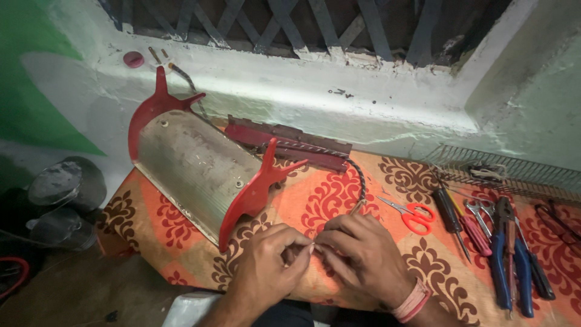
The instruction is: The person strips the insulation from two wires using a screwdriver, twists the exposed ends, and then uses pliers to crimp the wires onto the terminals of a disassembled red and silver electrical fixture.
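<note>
Both hands meet at the near edge of the surface point(181, 242), the left hand point(266, 266) and right hand point(363, 257) pinching, fingertip to fingertip, the end of a braided cord point(361, 175), held close as fine work demands; the cord runs back to a dark red bar point(290, 142) by the wall; a ribbed metal reflector with red end brackets point(200, 172) lies tipped aside just beside the left hand; red-handled scissors point(411, 215), screwdrivers point(457, 221) and pliers point(505, 254) lie within reach on the right.
</note>
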